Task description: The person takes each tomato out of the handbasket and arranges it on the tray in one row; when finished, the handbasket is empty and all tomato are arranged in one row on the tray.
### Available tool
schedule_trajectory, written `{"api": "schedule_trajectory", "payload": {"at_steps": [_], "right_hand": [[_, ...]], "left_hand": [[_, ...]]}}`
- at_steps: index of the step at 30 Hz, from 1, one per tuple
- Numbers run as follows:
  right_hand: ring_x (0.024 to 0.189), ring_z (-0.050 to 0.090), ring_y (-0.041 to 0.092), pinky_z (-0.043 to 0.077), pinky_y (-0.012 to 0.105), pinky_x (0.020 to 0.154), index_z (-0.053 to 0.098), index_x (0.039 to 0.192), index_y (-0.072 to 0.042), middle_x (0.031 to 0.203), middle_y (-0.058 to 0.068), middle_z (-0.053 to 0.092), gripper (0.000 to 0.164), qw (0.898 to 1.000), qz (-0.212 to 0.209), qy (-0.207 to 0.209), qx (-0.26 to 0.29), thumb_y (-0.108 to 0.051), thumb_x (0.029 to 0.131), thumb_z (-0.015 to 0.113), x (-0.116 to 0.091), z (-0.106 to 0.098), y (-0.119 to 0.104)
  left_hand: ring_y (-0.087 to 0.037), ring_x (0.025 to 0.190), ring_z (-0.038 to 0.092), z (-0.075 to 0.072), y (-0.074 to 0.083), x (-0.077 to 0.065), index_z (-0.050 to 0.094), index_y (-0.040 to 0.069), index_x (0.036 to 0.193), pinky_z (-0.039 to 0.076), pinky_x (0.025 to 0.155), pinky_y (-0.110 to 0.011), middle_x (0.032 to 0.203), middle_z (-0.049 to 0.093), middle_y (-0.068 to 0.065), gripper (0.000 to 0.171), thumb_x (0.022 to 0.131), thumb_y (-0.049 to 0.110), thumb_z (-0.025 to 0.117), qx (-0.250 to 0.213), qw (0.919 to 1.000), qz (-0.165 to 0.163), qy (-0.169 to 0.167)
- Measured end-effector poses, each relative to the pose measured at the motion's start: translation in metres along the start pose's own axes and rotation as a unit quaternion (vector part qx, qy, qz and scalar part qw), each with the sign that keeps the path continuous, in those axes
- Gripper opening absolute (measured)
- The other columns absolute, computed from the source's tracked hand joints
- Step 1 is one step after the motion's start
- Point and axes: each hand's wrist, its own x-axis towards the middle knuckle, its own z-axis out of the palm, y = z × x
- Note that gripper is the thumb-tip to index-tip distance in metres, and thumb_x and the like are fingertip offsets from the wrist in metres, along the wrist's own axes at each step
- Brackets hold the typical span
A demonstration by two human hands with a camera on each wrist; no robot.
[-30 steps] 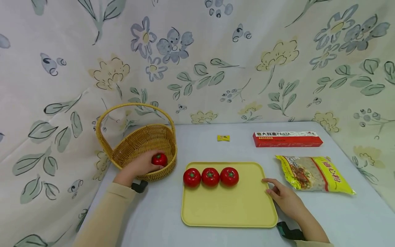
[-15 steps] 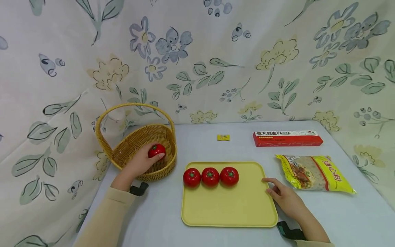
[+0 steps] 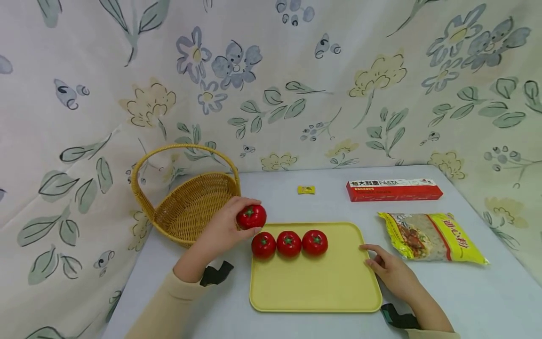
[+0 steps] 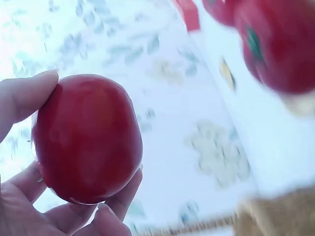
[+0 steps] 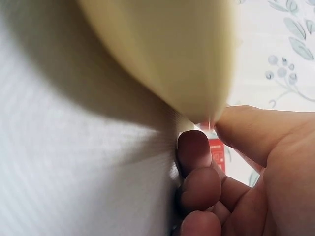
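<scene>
My left hand [image 3: 222,231] grips a red tomato [image 3: 251,216] with a green stem top, held in the air just behind the tray's left back corner. In the left wrist view, the thumb is on one side of this tomato [image 4: 88,137] and the fingers curl round the other. A yellow tray [image 3: 313,287] bears three similar tomatoes [image 3: 289,244] in a row along its back left. My right hand [image 3: 391,273] holds the tray's right edge. In the right wrist view, its thumb touches the tray's rim [image 5: 197,93], with curled fingertips close beneath.
A wicker basket [image 3: 186,207] with a tall handle stands at the left; no tomato shows inside it. Behind the tray lies a small yellow packet [image 3: 306,189]. A red pasta box [image 3: 394,190] and a yellow noodle bag [image 3: 432,238] are at the right.
My left hand has lifted the tomato out of the basket and carried it right, to the tray's back left corner. The right hand has stayed at the tray's edge.
</scene>
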Motion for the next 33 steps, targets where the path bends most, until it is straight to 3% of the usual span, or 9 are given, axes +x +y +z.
{"api": "schedule_trajectory", "payload": {"at_steps": [8, 17, 27, 33], "right_hand": [[0.072, 0.049, 0.021, 0.035, 0.029, 0.058, 0.054, 0.149, -0.016, 0.082, 0.005, 0.05, 0.045, 1.0, 0.001, 0.001, 0.002, -0.021, 0.105, 0.065, 0.0, 0.003, 0.001], [0.07, 0.049, 0.02, 0.035, 0.028, 0.058, 0.055, 0.147, -0.015, 0.081, 0.004, 0.049, 0.044, 1.0, -0.02, 0.008, -0.009, -0.019, 0.105, 0.066, -0.002, 0.002, 0.0], [0.07, 0.048, 0.02, 0.035, 0.029, 0.058, 0.055, 0.148, -0.015, 0.081, 0.003, 0.05, 0.044, 1.0, -0.016, 0.007, -0.009, -0.021, 0.105, 0.065, -0.002, -0.001, 0.0], [0.07, 0.049, 0.02, 0.036, 0.029, 0.058, 0.055, 0.148, -0.017, 0.082, 0.003, 0.051, 0.044, 1.0, -0.01, 0.008, -0.012, -0.023, 0.105, 0.065, -0.002, -0.002, 0.0]], "left_hand": [[-0.018, 0.122, 0.06, 0.035, 0.03, 0.013, 0.058, 0.022, 0.142, 0.058, 0.094, -0.036, 0.14, 0.056, 0.003, 0.061, 0.089, 0.019, 0.087, -0.008, 0.997, 0.043, -0.064], [-0.019, 0.123, 0.059, 0.06, 0.052, 0.031, 0.057, 0.024, 0.144, 0.057, 0.094, -0.031, 0.141, 0.056, 0.003, 0.06, 0.091, 0.024, 0.085, 0.004, 0.9916, 0.063, -0.113], [-0.013, 0.12, 0.057, 0.108, 0.073, 0.047, 0.058, 0.03, 0.144, 0.05, 0.101, -0.034, 0.143, 0.056, 0.006, 0.059, 0.091, 0.034, 0.085, 0.099, 0.9808, 0.083, -0.146], [-0.012, 0.122, 0.057, 0.14, 0.086, 0.055, 0.059, 0.034, 0.142, 0.049, 0.101, -0.033, 0.143, 0.057, 0.007, 0.06, 0.089, 0.039, 0.086, 0.189, 0.9645, 0.094, -0.158]]}}
